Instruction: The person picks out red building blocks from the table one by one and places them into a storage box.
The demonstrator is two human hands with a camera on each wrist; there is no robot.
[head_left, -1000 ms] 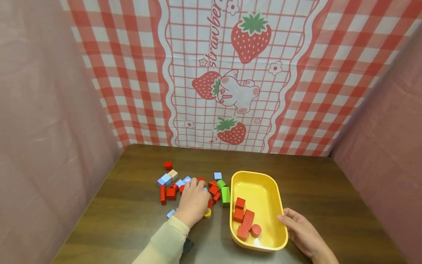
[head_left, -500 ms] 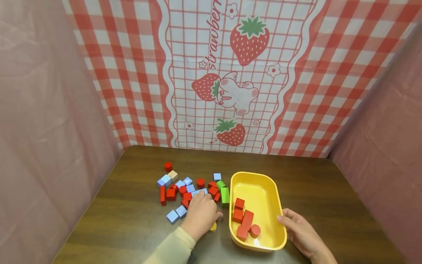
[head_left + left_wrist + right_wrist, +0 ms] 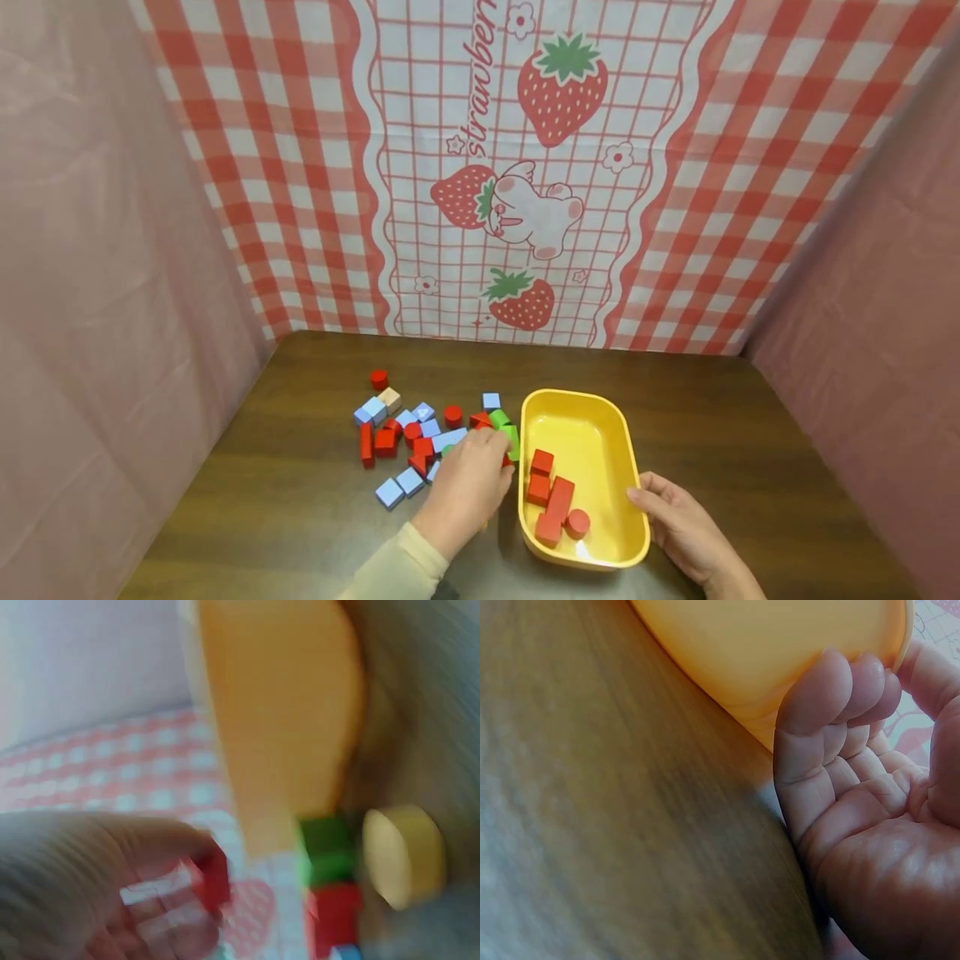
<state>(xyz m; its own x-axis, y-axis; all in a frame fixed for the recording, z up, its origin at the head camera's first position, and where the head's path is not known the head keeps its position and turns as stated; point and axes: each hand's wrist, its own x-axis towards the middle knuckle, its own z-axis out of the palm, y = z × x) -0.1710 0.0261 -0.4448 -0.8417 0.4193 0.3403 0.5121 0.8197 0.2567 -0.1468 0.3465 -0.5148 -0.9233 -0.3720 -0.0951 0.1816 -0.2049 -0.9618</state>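
My left hand [image 3: 468, 479] is over the right side of a spread of toy blocks. In the left wrist view it pinches a red block [image 3: 213, 881] between thumb and fingers; blur hides the block's exact shape. A yellow bin [image 3: 636, 446] stands to the right, with several red blocks [image 3: 558, 500] inside near its front left. My right hand [image 3: 686, 529] grips the bin's right wall, thumb over the rim and fingers against the outside [image 3: 814, 690]. Beside the bin's left wall lies a green block [image 3: 511, 437].
Blue blocks [image 3: 389, 492], red blocks [image 3: 386, 442] and a tan block [image 3: 389, 399] lie left of my left hand on the brown table [image 3: 285, 500]. A round yellow block [image 3: 405, 855] shows in the left wrist view. A strawberry-print cloth [image 3: 525, 208] hangs behind the table.
My left hand has moved rightward across the blocks toward the bin, uncovering blue and red ones behind it. My right hand keeps its hold on the bin.
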